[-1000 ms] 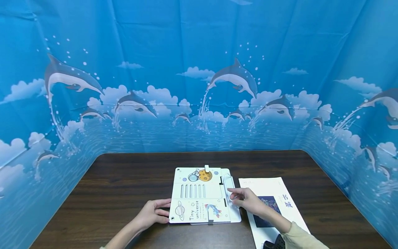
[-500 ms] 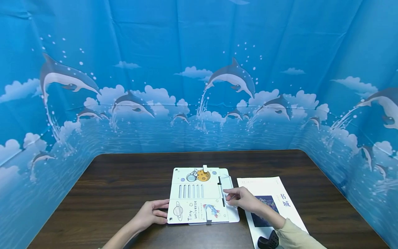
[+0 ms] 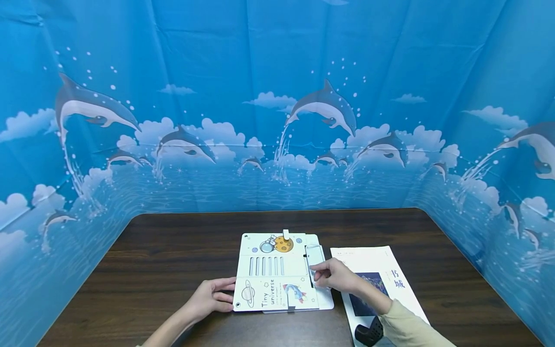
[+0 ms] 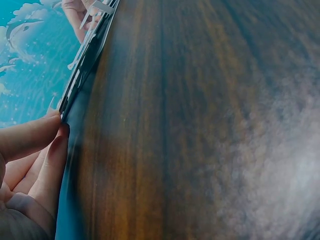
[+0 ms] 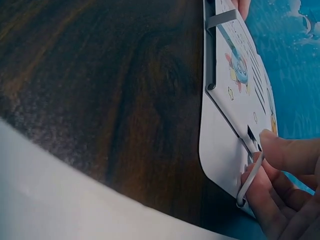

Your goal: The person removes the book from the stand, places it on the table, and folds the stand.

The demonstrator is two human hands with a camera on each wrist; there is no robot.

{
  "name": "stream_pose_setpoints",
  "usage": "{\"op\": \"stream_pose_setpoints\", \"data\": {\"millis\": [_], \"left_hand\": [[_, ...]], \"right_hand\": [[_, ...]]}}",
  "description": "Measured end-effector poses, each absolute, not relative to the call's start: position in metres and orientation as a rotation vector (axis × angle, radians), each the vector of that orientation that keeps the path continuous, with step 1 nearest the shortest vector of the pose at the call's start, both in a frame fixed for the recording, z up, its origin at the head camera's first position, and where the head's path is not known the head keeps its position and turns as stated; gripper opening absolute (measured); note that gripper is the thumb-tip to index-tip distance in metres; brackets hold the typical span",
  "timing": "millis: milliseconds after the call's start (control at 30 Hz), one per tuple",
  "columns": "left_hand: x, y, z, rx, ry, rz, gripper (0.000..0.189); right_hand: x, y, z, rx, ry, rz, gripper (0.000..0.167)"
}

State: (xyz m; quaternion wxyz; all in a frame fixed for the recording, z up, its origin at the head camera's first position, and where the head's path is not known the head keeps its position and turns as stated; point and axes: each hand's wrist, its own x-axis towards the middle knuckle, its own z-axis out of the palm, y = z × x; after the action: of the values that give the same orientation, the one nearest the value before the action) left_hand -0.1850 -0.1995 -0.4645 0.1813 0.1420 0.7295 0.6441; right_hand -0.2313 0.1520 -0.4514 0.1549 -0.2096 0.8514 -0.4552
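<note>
A white folding book stand (image 3: 299,267) printed with planets, an astronaut and "Tiny universe" lies flat on the table. My left hand (image 3: 212,298) pinches its left edge, thumb above and a finger beneath, as the left wrist view shows. At the other side, my right hand (image 3: 336,275) pinches a white wire leg (image 5: 251,181) between thumb and fingers. The leg is raised at a slant from the back plate (image 5: 220,145), which sticks out past the printed panel. A grey clip (image 5: 222,19) sits on the stand's near edge, a white clip (image 3: 285,234) on its far edge.
To the right lies a white book (image 3: 362,256) with a dark blue picture, partly under my right forearm. The dark wooden table (image 3: 173,250) ends at a blue dolphin curtain (image 3: 234,193) behind and at both sides.
My right hand has shifted slightly left across the stand, with the wire leg between its fingers. The left hand keeps its place at the left edge. The head view has turned a little.
</note>
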Motion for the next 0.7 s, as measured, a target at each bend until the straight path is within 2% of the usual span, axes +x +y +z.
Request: {"op": "stream_pose_setpoints", "data": {"millis": [700], "left_hand": [[-0.1842,-0.2000,-0.4644,0.401,2.077,1.800,0.068]], "right_hand": [[-0.2329,0.1487,-0.4490,-0.597,2.488,-1.236,0.041]]}}
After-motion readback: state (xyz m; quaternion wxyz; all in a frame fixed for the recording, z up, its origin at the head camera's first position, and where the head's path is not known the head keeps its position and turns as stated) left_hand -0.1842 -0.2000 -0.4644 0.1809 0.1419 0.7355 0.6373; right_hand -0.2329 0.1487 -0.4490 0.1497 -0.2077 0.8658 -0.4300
